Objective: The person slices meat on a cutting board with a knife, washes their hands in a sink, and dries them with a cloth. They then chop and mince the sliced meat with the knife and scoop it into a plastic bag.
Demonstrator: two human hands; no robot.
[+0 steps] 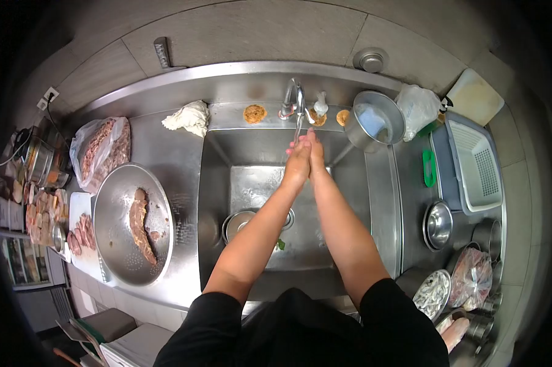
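Observation:
My left hand [298, 160] and my right hand [315, 148] are pressed together under the running faucet [297, 98], above the sink [214, 174]. Water falls in a thin stream onto the fingertips. The fingers of both look mostly stretched out, though they overlap and partly hide one another. Neither holds any object. Below my forearms, round metal pieces [239, 221] stand in the sink, half covered by my left arm. A small green leaf [281, 244] lies on the sink floor.
To the left are a large perforated bowl [114, 196] with a long piece of meat [140, 226], a bag of chopped meat [104, 150] and a white cloth [190, 117]. On the right stand a metal pot [364, 137], a plastic basket [471, 165] and steel bowls [438, 225].

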